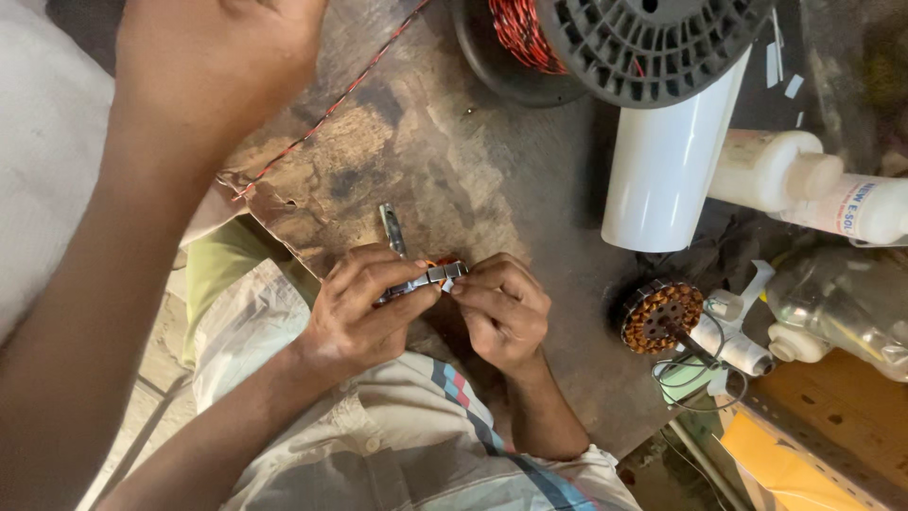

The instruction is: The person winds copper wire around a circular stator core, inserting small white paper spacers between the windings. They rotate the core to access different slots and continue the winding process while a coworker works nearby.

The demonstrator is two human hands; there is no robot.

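My left hand and my right hand meet over a worn, stained worktable. Between them they grip a small silvery metal part with a bit of orange winding at its top. The left fingers wrap its length and the right fingertips pinch its right end. A short metal tool lies on the table just beyond the left hand. My light shirt with a coloured stripe fills the bottom of the view.
Another person's bare forearm crosses the left side, close to the camera. A black spool of red-black twisted wire sits at the top, one strand trailing left. A white tube, white bottles and a copper-wound stator stand at the right.
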